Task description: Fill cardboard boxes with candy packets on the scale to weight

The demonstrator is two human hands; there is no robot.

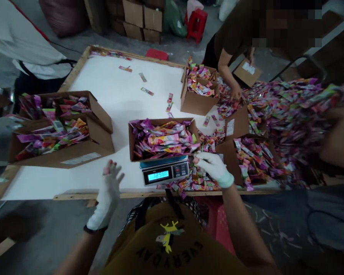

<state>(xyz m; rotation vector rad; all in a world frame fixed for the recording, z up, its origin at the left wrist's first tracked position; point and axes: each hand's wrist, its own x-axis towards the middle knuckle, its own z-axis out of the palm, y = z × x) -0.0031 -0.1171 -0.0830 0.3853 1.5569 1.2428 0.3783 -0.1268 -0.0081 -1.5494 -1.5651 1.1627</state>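
A cardboard box (163,157) full of pink and purple candy packets (163,139) stands on a digital scale (174,172) with a lit blue display. My left hand (109,191), in a white glove with bare fingertips, is raised left of the scale, fingers apart and nothing in them. At the lower right corner of the box, my right hand (213,168) wears a similar glove. Its fingers are drawn together beside the scale's edge; what they pinch, if anything, is too small to make out. Loose packets lie under and around this hand.
Filled boxes (86,152) stand at the left, others (200,103) at the back, and an open box (232,164) at the right. A large packet heap (292,103) covers the right side. A co-worker's hand (236,93) reaches into it. Another person (31,49) stands at left.
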